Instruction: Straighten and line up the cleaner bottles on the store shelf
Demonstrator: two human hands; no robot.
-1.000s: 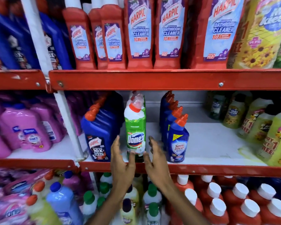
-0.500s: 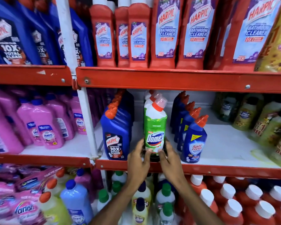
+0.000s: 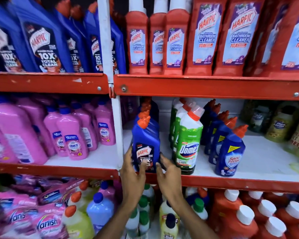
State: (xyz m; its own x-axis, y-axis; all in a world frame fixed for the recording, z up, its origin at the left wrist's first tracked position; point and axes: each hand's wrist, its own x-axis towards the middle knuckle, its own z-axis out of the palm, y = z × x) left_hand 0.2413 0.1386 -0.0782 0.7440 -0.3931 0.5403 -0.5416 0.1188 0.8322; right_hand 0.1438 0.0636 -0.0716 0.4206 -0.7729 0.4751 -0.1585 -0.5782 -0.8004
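Observation:
On the middle shelf (image 3: 248, 182) stand three rows of cleaner bottles running front to back. The front blue Harpic bottle (image 3: 146, 140) with an orange cap stands at the shelf's left end, beside the white upright post. My left hand (image 3: 132, 171) grips its lower left side with the thumb across the label. My right hand (image 3: 167, 171) presses its lower right side. Right of it stands the green and white Domex bottle (image 3: 188, 144), then the blue Sani Fresh bottle (image 3: 231, 152), each heading its own row.
Red Harpic bathroom cleaner bottles (image 3: 202, 37) fill the shelf above. Pink Shakti bottles (image 3: 72, 135) sit left of the white post (image 3: 116, 126). Yellow-green bottles (image 3: 283, 125) stand at the far right. White-capped red bottles (image 3: 245, 221) and Vanish packs (image 3: 45, 223) lie below.
Both hands have left the Domex bottle and shifted left onto the front blue Harpic bottle. The camera has swung left and moved closer to the shelf.

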